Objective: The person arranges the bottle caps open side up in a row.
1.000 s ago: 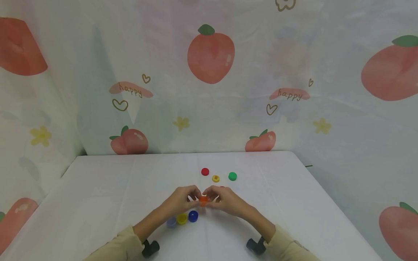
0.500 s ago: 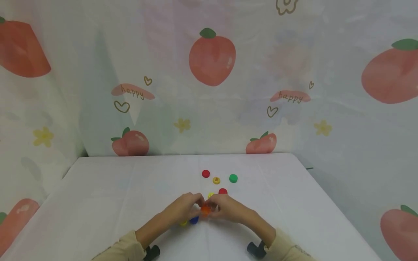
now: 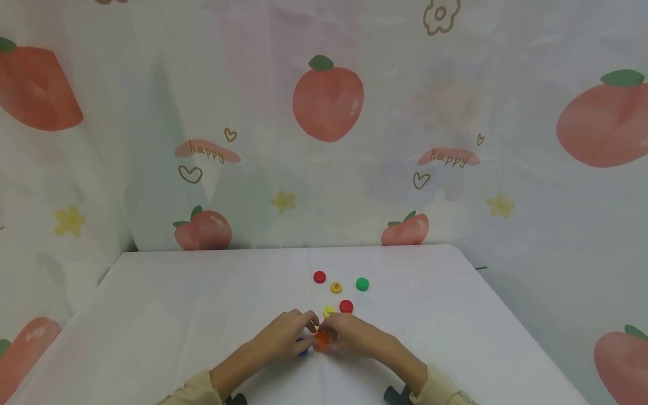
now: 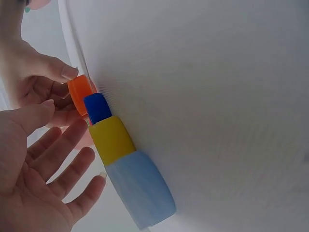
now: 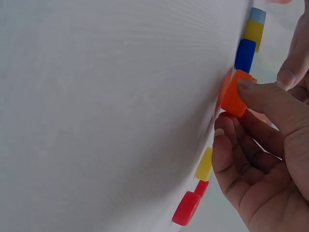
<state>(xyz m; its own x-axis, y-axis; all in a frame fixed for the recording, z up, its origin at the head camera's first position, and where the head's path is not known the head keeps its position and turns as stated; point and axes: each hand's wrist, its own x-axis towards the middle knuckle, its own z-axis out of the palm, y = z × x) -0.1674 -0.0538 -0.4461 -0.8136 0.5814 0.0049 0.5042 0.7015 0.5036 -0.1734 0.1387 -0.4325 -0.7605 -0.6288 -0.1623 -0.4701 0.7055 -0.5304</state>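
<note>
An orange bottle cap [image 3: 321,341] sits between my hands, low at the white table. My right hand [image 3: 354,336] pinches it, the thumb on its near face in the right wrist view. My left hand [image 3: 283,337] hovers just left of it, fingers loosely spread and holding nothing in the left wrist view. A dark blue cap [image 4: 98,108] is right beside the orange one, followed in line by a yellow cap [image 4: 112,140] and a light blue cap [image 4: 141,188]. In the head view, the left hand hides those last two.
Beyond the hands lie a second yellow cap [image 3: 329,311] and a red cap [image 3: 346,306]. Farther back are another red cap [image 3: 319,277], a darker yellow cap [image 3: 336,287] and a green cap [image 3: 362,284]. A peach-print cloth [image 3: 329,197] hangs behind the table.
Both hands have come down and nearer with the orange cap, now next to the dark blue one. The red and yellow caps behind have come into sight. The head view has tilted up slightly.
</note>
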